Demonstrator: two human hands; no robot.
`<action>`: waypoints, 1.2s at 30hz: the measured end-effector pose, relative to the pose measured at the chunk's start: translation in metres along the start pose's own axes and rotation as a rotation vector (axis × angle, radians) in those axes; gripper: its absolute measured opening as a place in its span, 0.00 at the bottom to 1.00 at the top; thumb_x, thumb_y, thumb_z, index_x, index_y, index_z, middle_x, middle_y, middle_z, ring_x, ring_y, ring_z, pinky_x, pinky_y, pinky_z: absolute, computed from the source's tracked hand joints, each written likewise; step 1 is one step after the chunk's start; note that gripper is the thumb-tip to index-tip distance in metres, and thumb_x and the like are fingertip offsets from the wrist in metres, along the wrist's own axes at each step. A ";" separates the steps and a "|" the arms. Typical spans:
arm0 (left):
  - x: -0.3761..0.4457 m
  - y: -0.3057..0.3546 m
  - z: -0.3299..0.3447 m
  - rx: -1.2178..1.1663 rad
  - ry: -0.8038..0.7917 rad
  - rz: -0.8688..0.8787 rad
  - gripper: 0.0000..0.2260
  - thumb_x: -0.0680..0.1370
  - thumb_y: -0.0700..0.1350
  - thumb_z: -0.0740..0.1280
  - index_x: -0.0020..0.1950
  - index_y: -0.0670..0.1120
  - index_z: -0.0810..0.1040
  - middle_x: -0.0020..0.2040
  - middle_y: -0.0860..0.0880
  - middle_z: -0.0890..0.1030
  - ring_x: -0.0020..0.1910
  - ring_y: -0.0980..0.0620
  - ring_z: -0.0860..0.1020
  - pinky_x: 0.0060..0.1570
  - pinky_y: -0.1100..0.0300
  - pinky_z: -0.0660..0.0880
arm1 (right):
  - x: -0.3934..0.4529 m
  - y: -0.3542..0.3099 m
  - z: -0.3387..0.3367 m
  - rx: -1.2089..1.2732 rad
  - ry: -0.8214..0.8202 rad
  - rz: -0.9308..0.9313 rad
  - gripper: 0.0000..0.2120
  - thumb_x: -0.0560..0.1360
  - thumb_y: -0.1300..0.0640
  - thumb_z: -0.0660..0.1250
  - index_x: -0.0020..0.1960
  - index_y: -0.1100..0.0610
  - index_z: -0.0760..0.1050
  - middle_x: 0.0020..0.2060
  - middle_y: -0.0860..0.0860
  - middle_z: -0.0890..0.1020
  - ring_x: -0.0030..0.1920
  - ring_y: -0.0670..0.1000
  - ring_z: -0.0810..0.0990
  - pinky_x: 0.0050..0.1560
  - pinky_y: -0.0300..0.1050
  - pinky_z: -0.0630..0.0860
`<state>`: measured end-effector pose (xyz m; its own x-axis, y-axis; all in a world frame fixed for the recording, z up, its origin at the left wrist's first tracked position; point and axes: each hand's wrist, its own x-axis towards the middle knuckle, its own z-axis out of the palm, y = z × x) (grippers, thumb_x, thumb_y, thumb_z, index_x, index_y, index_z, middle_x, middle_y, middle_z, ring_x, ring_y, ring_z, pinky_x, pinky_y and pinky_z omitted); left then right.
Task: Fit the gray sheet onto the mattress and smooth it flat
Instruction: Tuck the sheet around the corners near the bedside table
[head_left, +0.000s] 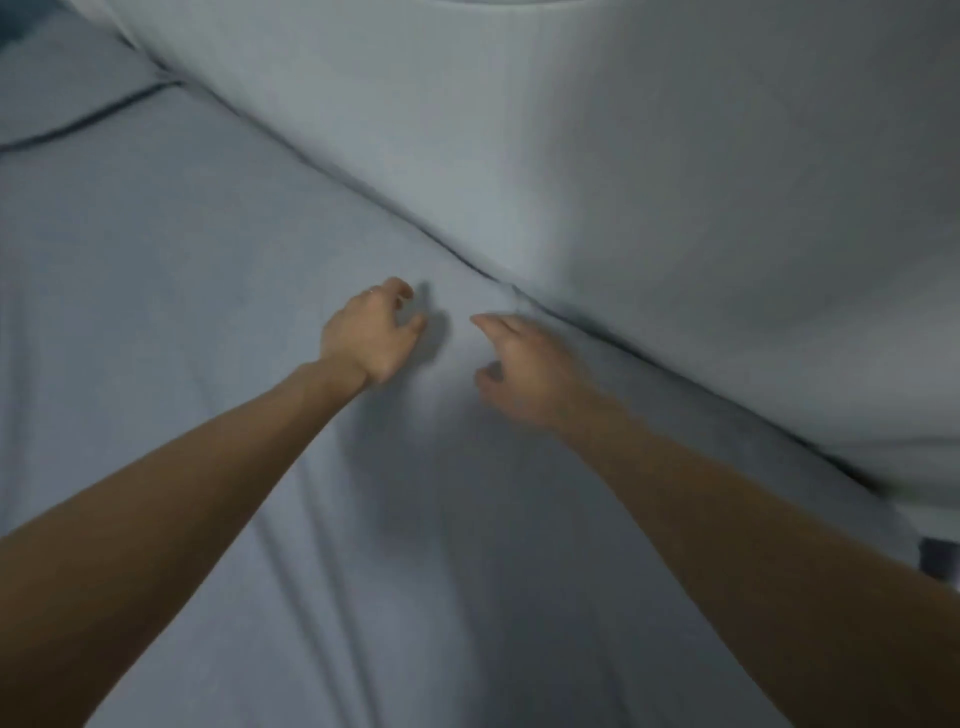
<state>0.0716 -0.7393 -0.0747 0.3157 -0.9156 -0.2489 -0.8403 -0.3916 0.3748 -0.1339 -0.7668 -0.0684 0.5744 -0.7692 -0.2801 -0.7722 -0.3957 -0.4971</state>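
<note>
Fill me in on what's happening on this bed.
A person is making the bed. Both bare arms reach across the gray sheet toward its far edge along the wall. The left hand and right hand hover close together, fingers curled, gripping nothing. Long creases run through the sheet near the person, so smoothing isn't finished.

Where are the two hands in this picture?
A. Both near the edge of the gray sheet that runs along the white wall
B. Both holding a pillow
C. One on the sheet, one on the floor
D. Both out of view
A: the left hand and right hand reach close together over the gray sheet, near its edge along the white wall.
</note>
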 end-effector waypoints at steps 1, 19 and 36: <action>-0.035 0.008 -0.001 -0.034 -0.066 -0.033 0.16 0.77 0.54 0.64 0.63 0.52 0.74 0.59 0.50 0.80 0.58 0.46 0.78 0.58 0.50 0.75 | -0.030 0.001 -0.009 0.022 -0.063 0.053 0.30 0.76 0.52 0.63 0.77 0.53 0.62 0.73 0.52 0.68 0.72 0.54 0.67 0.70 0.51 0.67; -0.585 0.159 -0.068 -0.447 -0.178 -0.649 0.07 0.75 0.51 0.66 0.52 0.54 0.77 0.49 0.54 0.81 0.53 0.48 0.78 0.57 0.51 0.76 | -0.445 -0.115 -0.084 -0.059 -0.679 -0.023 0.24 0.73 0.48 0.64 0.69 0.48 0.72 0.63 0.51 0.79 0.64 0.55 0.76 0.66 0.51 0.73; -1.231 0.054 -0.083 -0.788 0.519 -1.156 0.03 0.73 0.45 0.68 0.45 0.50 0.81 0.40 0.54 0.81 0.44 0.51 0.80 0.48 0.58 0.75 | -0.875 -0.401 0.086 -0.325 -0.780 -0.572 0.21 0.74 0.50 0.67 0.66 0.51 0.75 0.49 0.43 0.82 0.58 0.51 0.78 0.62 0.47 0.74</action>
<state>-0.3253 0.3588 0.3260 0.8840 0.0642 -0.4631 0.3719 -0.6970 0.6131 -0.3033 0.1085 0.3055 0.8073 0.0730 -0.5857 -0.2965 -0.8078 -0.5095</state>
